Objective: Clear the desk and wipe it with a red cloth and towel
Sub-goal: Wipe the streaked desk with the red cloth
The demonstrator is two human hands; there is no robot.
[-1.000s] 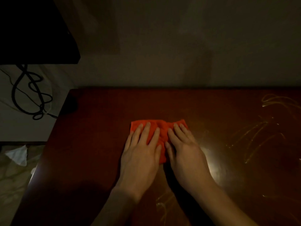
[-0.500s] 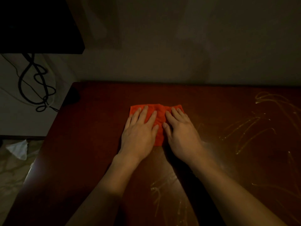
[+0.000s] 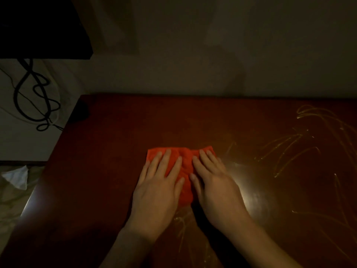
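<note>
A red cloth point(image 3: 185, 161) lies flat on the dark reddish-brown desk point(image 3: 108, 151), near its middle. My left hand point(image 3: 160, 188) presses on the cloth's left half with straight, spread fingers. My right hand point(image 3: 214, 186) presses on the right half in the same way, fingers straight. Most of the cloth is hidden under both palms; only its far edge and a strip between the hands show. No towel is in view.
Pale wet streaks point(image 3: 301, 147) cross the desk's right side and the area near my wrists. A wall stands behind the desk. Black cables point(image 3: 36, 99) hang left of the desk under a dark object point(image 3: 38, 26). A white crumpled tissue point(image 3: 17, 177) lies on the floor at left.
Both hands pushed the cloth away towards the wall, then drew it back towards me. The hands stay flat on it throughout.
</note>
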